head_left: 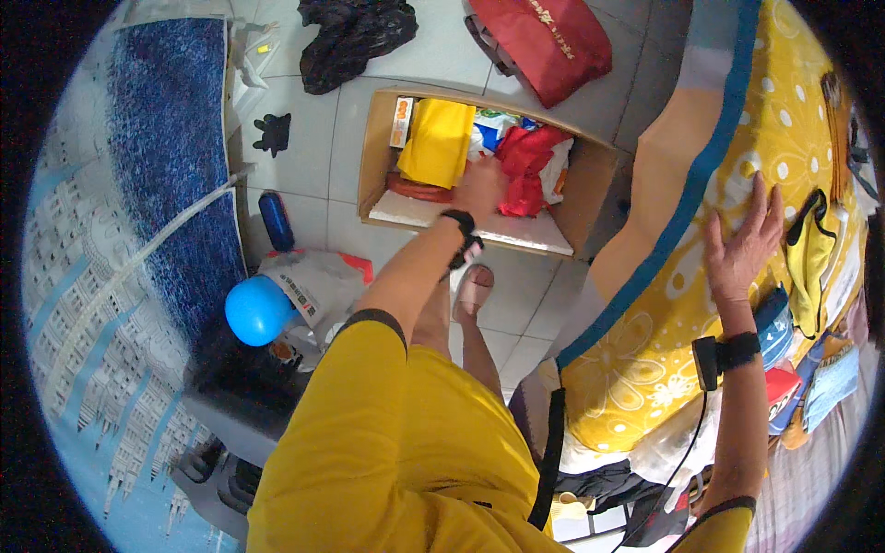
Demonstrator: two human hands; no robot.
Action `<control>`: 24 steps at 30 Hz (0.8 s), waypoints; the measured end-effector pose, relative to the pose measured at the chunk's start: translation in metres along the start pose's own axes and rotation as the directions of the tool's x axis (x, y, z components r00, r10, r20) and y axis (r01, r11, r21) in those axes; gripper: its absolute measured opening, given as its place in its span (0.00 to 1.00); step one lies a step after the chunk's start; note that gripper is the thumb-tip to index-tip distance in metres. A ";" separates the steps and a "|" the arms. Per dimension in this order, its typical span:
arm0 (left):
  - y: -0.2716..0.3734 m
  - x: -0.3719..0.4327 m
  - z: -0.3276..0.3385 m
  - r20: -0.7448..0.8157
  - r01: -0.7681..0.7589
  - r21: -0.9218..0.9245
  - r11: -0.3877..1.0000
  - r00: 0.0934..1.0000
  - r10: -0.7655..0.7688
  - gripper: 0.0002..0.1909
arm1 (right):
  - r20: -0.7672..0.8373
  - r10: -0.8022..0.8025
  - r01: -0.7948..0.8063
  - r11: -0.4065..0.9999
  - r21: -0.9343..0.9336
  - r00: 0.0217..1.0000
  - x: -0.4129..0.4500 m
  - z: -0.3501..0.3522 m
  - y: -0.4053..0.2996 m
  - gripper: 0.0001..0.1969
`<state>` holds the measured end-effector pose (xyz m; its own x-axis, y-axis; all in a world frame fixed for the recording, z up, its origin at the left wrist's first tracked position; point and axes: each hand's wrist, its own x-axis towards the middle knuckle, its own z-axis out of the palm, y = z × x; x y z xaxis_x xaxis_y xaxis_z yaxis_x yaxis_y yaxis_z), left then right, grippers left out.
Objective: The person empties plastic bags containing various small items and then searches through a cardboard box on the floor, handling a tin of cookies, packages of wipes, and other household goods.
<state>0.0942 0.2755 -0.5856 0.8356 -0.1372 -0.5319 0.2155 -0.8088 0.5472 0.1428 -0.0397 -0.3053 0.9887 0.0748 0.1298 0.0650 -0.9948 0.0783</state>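
An opened cardboard box [601,186] stands on the tiled floor. My left hand [480,183] reaches into it, between a folded yellow cloth or packet [439,142] and a crumpled red bag [529,166]. The fingers are blurred and partly hidden, so whether they grip anything cannot be told. A small white carton [402,123], a brown-red rounded item [418,188] and a white foam sheet [484,231] are also in the box. To the right, my right hand [747,242] lies with spread fingers on yellow flowered bedding [622,345] and holds nothing.
A red bag [546,48], black plastic bag [352,41] and black toy-like item [273,134] lie beyond the box. Left are a dark blue case [276,220], blue balloon or ball [259,311] and blue mat [173,138]. A yellow-black garment [809,266] lies on the bed. A cable hangs from the right wrist.
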 end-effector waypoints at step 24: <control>-0.188 0.121 -0.028 -0.346 0.502 0.261 0.824 0.846 -0.406 0.11 | 0.041 -0.078 0.076 0.997 0.030 0.996 0.011 -0.002 -0.007 0.36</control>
<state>0.1693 0.4275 -0.7347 0.7943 0.4100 -0.4483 0.4652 -0.8851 0.0149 0.1528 -0.0320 -0.3022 0.9854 0.1488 0.0832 0.1443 -0.9878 0.0582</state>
